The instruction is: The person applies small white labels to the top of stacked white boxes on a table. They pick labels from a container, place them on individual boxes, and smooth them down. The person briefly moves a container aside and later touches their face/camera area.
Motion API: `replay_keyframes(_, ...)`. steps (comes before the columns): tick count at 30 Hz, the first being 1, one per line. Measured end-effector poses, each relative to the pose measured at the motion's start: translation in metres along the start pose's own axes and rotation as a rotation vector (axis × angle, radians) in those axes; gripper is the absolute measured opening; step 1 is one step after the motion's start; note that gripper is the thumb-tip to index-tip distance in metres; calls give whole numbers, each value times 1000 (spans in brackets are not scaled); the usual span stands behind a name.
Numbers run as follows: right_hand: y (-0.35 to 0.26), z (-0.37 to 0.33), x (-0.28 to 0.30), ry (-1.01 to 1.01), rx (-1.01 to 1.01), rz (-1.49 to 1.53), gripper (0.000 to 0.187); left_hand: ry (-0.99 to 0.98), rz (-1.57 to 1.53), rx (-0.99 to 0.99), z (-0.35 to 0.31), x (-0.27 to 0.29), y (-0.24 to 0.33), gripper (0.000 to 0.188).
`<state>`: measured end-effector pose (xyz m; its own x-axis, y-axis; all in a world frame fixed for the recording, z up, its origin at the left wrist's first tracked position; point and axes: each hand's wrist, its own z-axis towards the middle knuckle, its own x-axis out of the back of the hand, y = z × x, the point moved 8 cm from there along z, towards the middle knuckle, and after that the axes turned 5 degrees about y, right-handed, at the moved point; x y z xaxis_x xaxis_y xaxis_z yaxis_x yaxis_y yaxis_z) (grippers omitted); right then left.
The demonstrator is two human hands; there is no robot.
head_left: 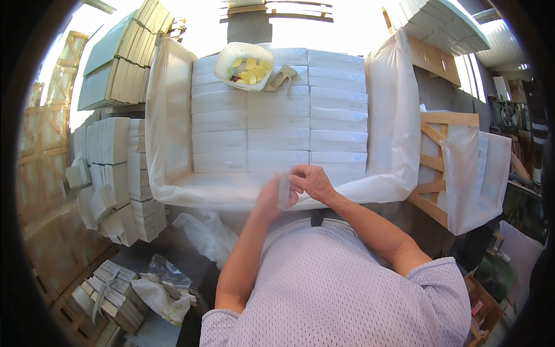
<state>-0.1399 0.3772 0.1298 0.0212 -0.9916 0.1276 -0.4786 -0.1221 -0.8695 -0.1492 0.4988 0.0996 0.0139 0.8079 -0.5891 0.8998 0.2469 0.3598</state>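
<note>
My left hand (270,198) is closed around a pale, narrow band-like thing (283,192), which looks like a roll of tape, though its kind is not certain. Against its upper end, the bent fingers of my right hand (312,182) are pinched together. Both hands meet above the near edge of a crate lined with clear plastic film (231,191). Inside the crate, white boxes (278,140) lie in three columns. On the far boxes stands a white plastic tub (222,65) with yellow pieces (253,72) in it. Beside the tub lies a beige handheld tool (281,78).
Stacks of white boxes (113,168) and large pale slabs (110,75) stand on the left. Crumpled plastic film (208,234) hangs near my left forearm. A wooden crate frame (442,165) with plastic film is on the right. Bundled boxes (113,295) lie lower left.
</note>
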Motion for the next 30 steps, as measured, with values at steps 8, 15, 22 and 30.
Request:
replay_keyframes(8, -4, -10, 12, -128, -59, -18, 27, 279, 15, -33, -33, 4, -2, 37)
replay_keyframes(15, -16, -20, 12, -202, -81, 97, 26, 208, 298, -156, -43, -10, 3, 17)
replay_keyframes(22, -13, -30, 9, -268, -133, 372, 24, 146, 184, -141, -52, -16, 2, 14)
replay_keyframes(30, -11, -31, 5, -271, -90, 218, 25, 173, 218, -127, -55, -14, -2, 14)
